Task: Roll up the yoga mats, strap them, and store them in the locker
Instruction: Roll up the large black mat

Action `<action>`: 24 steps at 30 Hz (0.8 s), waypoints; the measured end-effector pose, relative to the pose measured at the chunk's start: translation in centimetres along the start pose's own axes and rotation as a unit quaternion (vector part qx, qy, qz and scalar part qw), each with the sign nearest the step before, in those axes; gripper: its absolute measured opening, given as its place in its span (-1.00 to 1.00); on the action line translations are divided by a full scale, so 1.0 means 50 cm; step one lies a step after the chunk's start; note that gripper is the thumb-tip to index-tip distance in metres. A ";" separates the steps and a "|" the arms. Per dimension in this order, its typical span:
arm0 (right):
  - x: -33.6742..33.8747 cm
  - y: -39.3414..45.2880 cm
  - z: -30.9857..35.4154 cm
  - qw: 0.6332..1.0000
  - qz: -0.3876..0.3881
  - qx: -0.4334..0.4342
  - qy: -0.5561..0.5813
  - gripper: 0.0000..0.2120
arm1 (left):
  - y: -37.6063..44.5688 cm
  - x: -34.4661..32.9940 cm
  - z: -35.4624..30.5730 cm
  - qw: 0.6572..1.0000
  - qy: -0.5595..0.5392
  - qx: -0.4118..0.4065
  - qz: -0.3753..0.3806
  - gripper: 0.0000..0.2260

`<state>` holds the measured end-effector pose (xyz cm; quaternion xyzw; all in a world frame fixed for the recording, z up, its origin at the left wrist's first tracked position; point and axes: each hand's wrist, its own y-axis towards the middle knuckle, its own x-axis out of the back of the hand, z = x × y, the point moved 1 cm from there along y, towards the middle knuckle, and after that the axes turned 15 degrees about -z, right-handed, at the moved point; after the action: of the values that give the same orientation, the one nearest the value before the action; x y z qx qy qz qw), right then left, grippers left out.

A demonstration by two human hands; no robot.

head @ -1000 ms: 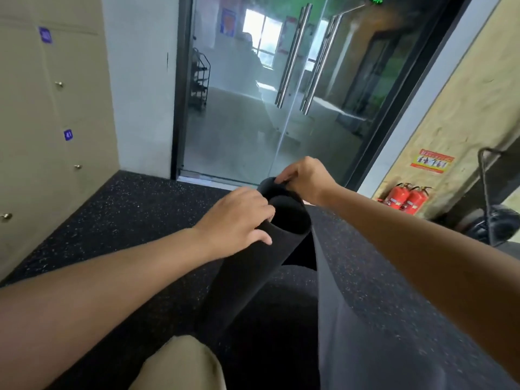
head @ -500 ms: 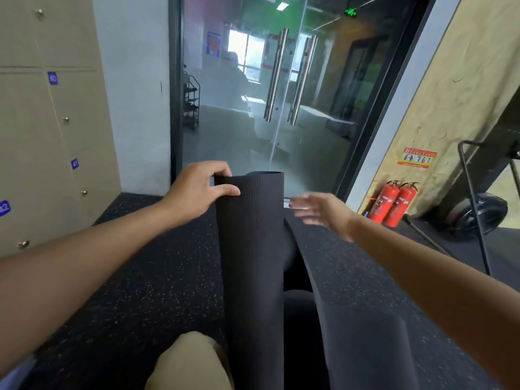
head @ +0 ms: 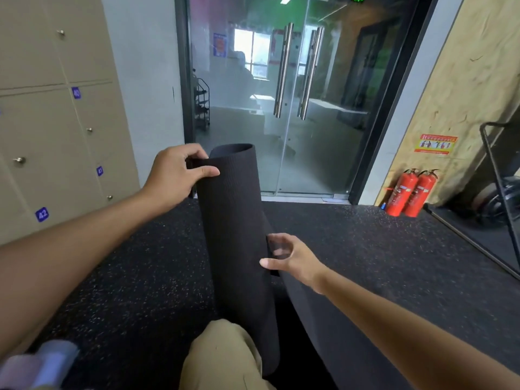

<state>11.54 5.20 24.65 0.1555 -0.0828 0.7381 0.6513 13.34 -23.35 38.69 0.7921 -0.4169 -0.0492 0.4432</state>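
Left hand grips the top edge of the yoga mat: thumb across the outer wrap, fingers curled over the loose edge. Right hand sits at mid-height on the roll's right side, fingers curled round the free flap w/ thumb pointing toward the roll; image is blurred there, so grip detail is unclear. Mat is dark, ribbed, rolled into a tube & held roughly upright, slightly tilted, lower end near a knee in khaki trousers. Unrolled part trails off to the right onto the speckled black floor. Left of frame: beige lockers w/ knobs & blue number tags. Centre back: glass doors w/ long steel handles. Right: two red fire extinguishers standing side by side against a chipboard wall, under a red notice.
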 end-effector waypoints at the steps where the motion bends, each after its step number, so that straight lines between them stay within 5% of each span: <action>1: -0.025 -0.006 0.001 0.999 -0.047 0.018 0.002 -0.44 | 0.007 0.011 0.002 1.000 -0.004 0.005 -0.016 -0.84; 4: -0.096 -0.041 0.000 0.983 -0.164 0.074 -0.017 -0.32 | 0.026 0.040 0.012 0.999 -0.002 0.003 -0.048 -0.78; 8: -0.152 -0.045 0.003 0.993 -0.097 0.027 -0.068 0.14 | 0.042 0.074 0.017 0.997 -0.001 0.005 -0.075 -0.78; 15: -0.130 0.089 0.110 0.974 -0.134 0.122 -0.136 -0.62 | 0.105 0.163 0.028 0.988 -0.017 0.016 -0.154 -0.77; 24: -0.084 0.269 0.390 0.917 -0.191 0.257 -0.237 -0.74 | 0.191 0.300 -0.036 0.976 -0.002 0.018 -0.216 -0.76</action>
<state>1.08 -6.94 42.57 0.5007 -0.0108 0.5368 0.6790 17.96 -35.18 51.24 0.8710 -0.2381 -0.1381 0.4069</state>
